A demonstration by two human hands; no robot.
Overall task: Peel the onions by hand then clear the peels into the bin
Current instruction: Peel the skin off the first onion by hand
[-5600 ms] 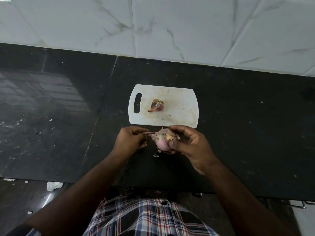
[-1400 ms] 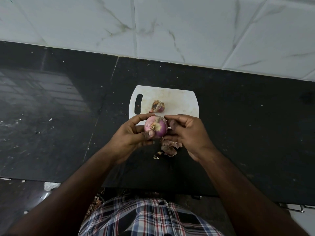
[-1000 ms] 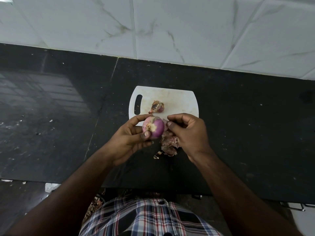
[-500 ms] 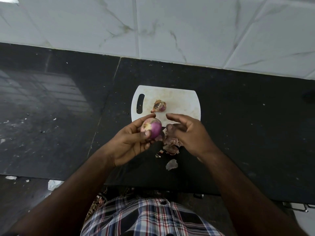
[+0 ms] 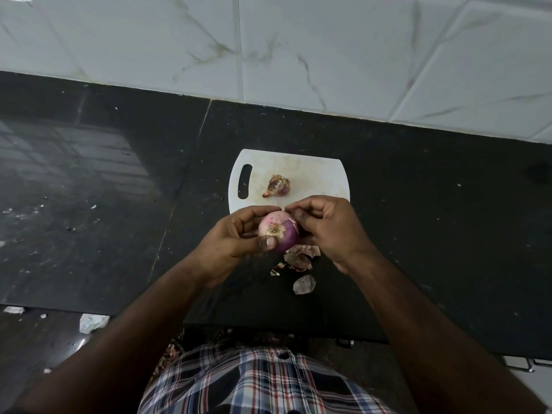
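A purple onion [image 5: 279, 231], mostly bare of skin with its root end toward me, is gripped by my left hand [image 5: 236, 239] above the counter's near side. My right hand [image 5: 327, 227] has its fingers curled against the onion's right top and pinches a strip of skin there. Under the hands lies a heap of loose peels [image 5: 300, 257], with one separate peel [image 5: 304, 284] nearer to me. A smaller onion [image 5: 278, 185] with its dry skin on lies on the white cutting board [image 5: 316, 174].
The black stone counter [image 5: 433, 222] runs left and right, backed by a white tiled wall [image 5: 298, 49]. Small scraps [image 5: 92, 322] lie on the floor at the lower left. No bin is in view.
One peel has dropped onto the counter near me. My left hand has turned the onion, and my right hand has come back onto its top right.
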